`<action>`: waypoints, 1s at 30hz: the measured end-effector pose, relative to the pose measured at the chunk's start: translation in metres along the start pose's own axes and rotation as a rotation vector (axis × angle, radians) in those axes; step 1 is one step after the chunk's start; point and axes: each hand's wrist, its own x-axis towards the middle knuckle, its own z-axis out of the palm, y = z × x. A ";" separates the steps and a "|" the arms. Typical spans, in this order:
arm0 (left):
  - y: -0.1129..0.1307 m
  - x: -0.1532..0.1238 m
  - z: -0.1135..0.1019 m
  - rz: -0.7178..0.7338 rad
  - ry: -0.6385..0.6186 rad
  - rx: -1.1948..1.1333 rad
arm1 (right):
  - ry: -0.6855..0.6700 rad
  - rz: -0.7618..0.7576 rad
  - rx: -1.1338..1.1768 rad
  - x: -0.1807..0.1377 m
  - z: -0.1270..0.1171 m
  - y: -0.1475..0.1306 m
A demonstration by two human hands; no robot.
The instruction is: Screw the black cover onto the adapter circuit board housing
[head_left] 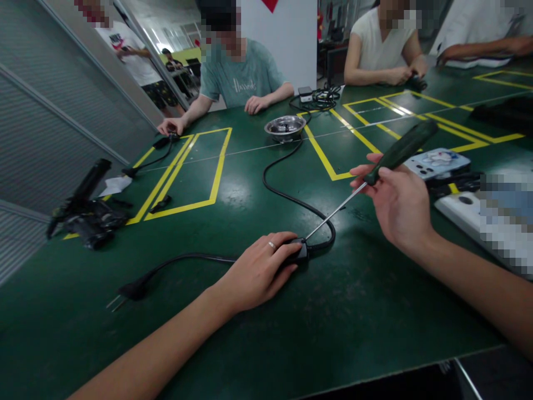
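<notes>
My left hand (260,269) presses a small black box (301,251) on a power cord against the green table (250,355). The fingers are closed over the box and hide much of it. My right hand (400,203) grips a screwdriver (402,151) by its dark green handle. The thin shaft slants down to the left, and its tip meets the top of the box near my left fingertips. From the box the cord (189,256) runs left to a two-pin plug (132,290). On the other side the cord loops back toward a metal bowl.
The shiny metal bowl (285,128) holds small parts. Dark cables and tools (89,216) lie at the left. A phone (439,162) and a white object (491,228) are at the right. Yellow tape (216,172) marks the table. Co-workers sit across, their hands on dark items.
</notes>
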 end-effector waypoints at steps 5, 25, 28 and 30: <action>-0.001 0.000 0.001 -0.001 -0.007 0.005 | 0.012 -0.057 -0.069 0.000 0.002 0.000; -0.002 0.000 0.000 -0.009 -0.033 0.009 | 0.013 -0.089 -0.064 0.002 0.002 0.004; -0.001 0.000 0.000 -0.012 -0.035 0.015 | -0.008 -0.057 0.010 0.000 0.002 0.003; -0.001 0.000 0.000 -0.016 -0.037 0.021 | -0.031 -0.028 0.094 0.000 0.000 0.002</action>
